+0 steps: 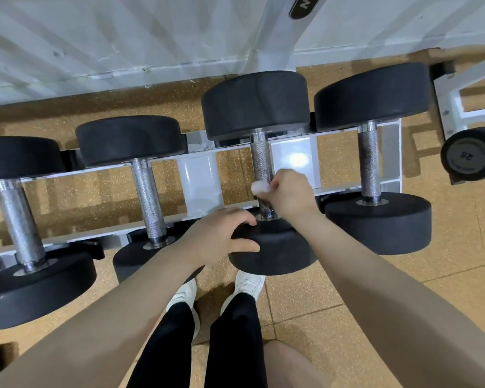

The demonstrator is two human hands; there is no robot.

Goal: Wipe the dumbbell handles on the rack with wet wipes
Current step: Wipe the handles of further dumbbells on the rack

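Four black dumbbells lie side by side across the white rack (199, 175), each with its knurled steel handle spanning the gap between the rack's two rails. The rack serves as the landmark here.

The right hand (287, 193) is curled around the handle (261, 161) of the third dumbbell from the rack's left end, at the part of the handle nearer the person. Its grip is closed, and a bunched white wet wipe (259, 187) is pressed between the fingers and the steel; a lump of the wipe shows on the left side of the handle.

The left hand (221, 236) rests on the near black head (275, 247) of that same dumbbell, in front of the rack's near rail. Its grip is partly closed over the rim of the head, fingers bent across the top and thumb lying along the side.

The other three handles (147, 197) on the rack are bare, with no hand on them. Beyond the rack's right end, a smaller dumbbell (472, 154) lies on the speckled tan floor (375, 284) beside a white frame. Behind the rack runs a white wall (109, 37). In front of the rack, the person's white shoes (248, 284) and black trouser legs stand on the floor.
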